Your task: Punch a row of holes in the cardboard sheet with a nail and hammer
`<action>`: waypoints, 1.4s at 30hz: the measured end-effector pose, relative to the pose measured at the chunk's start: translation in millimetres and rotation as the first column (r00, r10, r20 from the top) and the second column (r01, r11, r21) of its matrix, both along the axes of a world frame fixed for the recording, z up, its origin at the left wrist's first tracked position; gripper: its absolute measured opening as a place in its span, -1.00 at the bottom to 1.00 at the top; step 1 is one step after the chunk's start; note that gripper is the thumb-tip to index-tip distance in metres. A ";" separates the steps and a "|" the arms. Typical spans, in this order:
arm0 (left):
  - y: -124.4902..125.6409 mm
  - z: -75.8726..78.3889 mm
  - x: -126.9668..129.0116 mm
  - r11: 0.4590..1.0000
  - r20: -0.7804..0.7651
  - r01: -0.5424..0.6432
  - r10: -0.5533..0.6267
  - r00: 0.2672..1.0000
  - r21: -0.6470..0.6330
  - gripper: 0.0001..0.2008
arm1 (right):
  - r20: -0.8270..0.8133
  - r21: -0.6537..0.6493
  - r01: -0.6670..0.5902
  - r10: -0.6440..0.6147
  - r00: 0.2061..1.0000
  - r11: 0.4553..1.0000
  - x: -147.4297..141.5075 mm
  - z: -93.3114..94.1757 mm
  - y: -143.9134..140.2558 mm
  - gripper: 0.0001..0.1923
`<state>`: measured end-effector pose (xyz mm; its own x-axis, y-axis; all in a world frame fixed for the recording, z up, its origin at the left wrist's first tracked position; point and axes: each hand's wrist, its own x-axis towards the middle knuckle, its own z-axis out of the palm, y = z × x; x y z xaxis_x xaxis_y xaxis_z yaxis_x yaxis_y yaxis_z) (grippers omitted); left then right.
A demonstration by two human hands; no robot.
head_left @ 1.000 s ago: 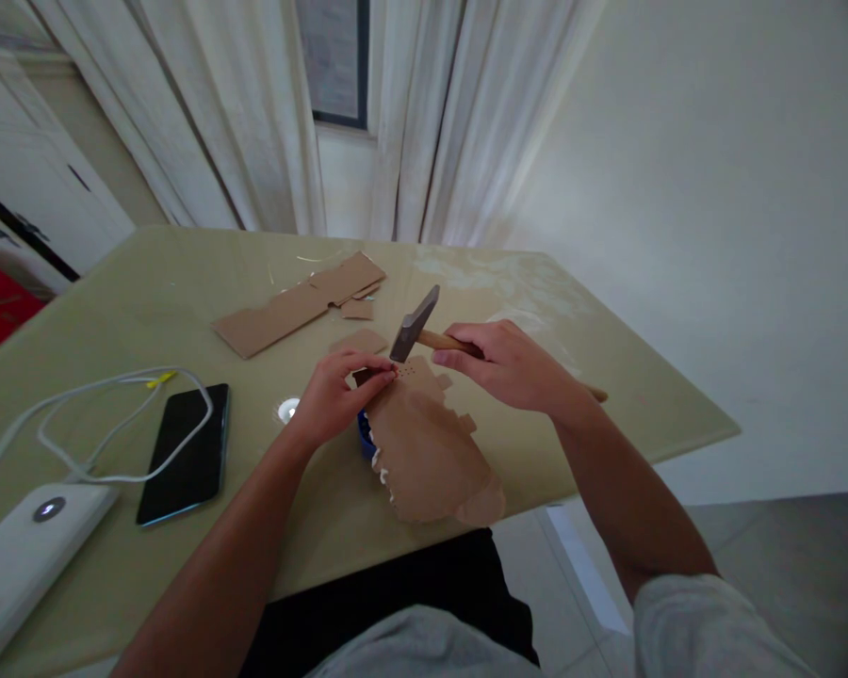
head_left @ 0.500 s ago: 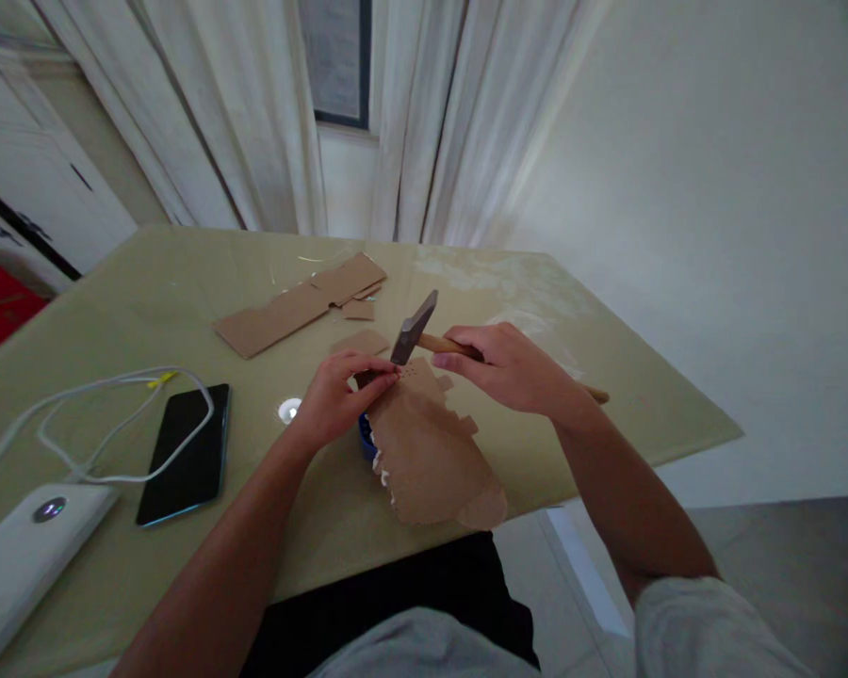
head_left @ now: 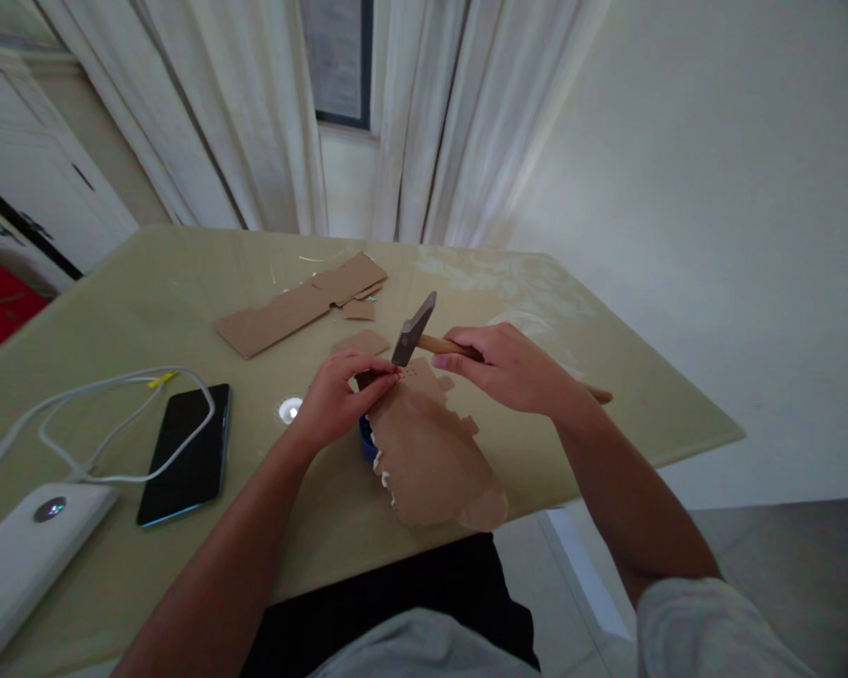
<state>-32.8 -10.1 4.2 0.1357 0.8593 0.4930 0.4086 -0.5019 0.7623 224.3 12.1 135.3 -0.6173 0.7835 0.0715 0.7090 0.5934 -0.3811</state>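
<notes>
My right hand (head_left: 505, 363) is wrapped round the wooden handle of a hammer (head_left: 414, 330). The hammer's metal head is tilted, its lower face right by my left fingertips. Thumb and index finger of my left hand (head_left: 339, 395) pinch something tiny at the far left corner of a brown cardboard piece (head_left: 431, 452); what it is I cannot make out. Small dark holes or dots mark the cardboard near those fingertips. White cord or trim runs along its left edge. Under that edge a blue object (head_left: 368, 441) shows in part.
Cardboard strips (head_left: 303, 303) lie further back on the table (head_left: 311, 546). Left of me are a black phone (head_left: 187, 452), a white power bank (head_left: 39, 546) with a looped cable, and a small round white item (head_left: 290, 410). A wooden stick end (head_left: 599, 394) shows behind my right forearm.
Almost nothing differs. The hammer head and both hands hold nearly the same place, and the view has shifted very slightly.
</notes>
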 end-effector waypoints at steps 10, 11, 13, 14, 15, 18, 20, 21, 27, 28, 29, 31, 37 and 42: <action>0.1 -1.4 -0.7 1.000 -0.007 0.005 -0.005 1.000 -0.017 -0.86 | 0.013 0.008 -0.005 0.005 1.000 1.000 -3.8 3.3 0.7 -0.60; 0.4 -2.0 -1.1 1.000 -0.009 0.003 -0.003 1.000 -0.010 -0.87 | 0.026 0.004 -0.012 0.012 1.000 1.000 -4.3 2.2 1.0 -0.60; 0.8 -3.0 -1.8 1.000 -0.018 0.005 -0.005 1.000 0.000 -0.88 | 0.051 -0.003 -0.021 0.021 0.998 1.000 -5.4 1.1 1.0 -0.59; 0.9 -3.3 -2.0 1.000 -0.020 0.006 -0.006 1.000 0.005 -0.89 | 0.060 -0.004 -0.020 0.020 0.998 1.000 -5.9 1.5 0.6 -0.59; 0.9 -3.4 -2.1 1.000 -0.023 0.008 -0.007 1.000 0.007 -0.89 | 0.065 -0.002 -0.017 0.017 0.998 1.000 -6.4 2.7 0.1 -0.60; 0.6 -3.1 -2.2 1.000 -0.024 0.008 -0.008 1.000 -0.005 -0.87 | 0.059 0.020 0.006 -0.007 0.998 1.000 -8.1 9.0 -1.6 -0.59; 0.6 -3.2 -2.4 1.000 -0.023 0.006 -0.007 1.000 -0.011 -0.87 | 0.045 0.023 0.017 -0.018 0.999 1.000 -9.1 11.7 -1.5 -0.59; 0.8 -3.5 -2.6 1.000 -0.023 0.006 -0.006 1.000 -0.011 -0.87 | 0.043 0.020 0.014 -0.015 0.999 1.000 -9.5 11.8 -1.0 -0.59; 0.8 -5.0 -2.9 1.000 -0.031 0.012 -0.012 0.999 0.002 -0.88 | 0.096 0.007 -0.060 0.059 0.994 0.998 -9.2 6.4 2.7 -0.60; 0.6 -4.9 -2.8 1.000 -0.032 0.012 -0.012 0.999 -0.003 -0.88 | 0.094 0.017 -0.050 0.048 0.994 0.999 -9.1 6.9 2.5 -0.61; 0.5 -4.8 -2.8 1.000 -0.032 0.012 -0.012 0.999 -0.008 -0.87 | 0.089 0.025 -0.039 0.036 0.995 0.999 -9.0 7.8 2.2 -0.61; 0.6 -4.8 -3.0 1.000 -0.032 0.016 -0.017 0.999 -0.015 -0.86 | 0.071 0.032 -0.030 0.027 0.997 0.999 -9.2 9.3 1.7 -0.60; 1.7 -5.4 -2.6 1.000 -0.036 0.017 -0.018 0.999 -0.017 -0.86 | 0.106 0.009 -0.054 0.053 0.993 0.998 -8.4 7.8 2.8 -0.59; 0.6 -3.9 -1.3 1.000 -0.046 0.007 -0.008 0.999 -0.024 -0.84 | 0.045 0.026 -0.016 0.014 0.999 1.000 -6.5 12.7 1.3 -0.58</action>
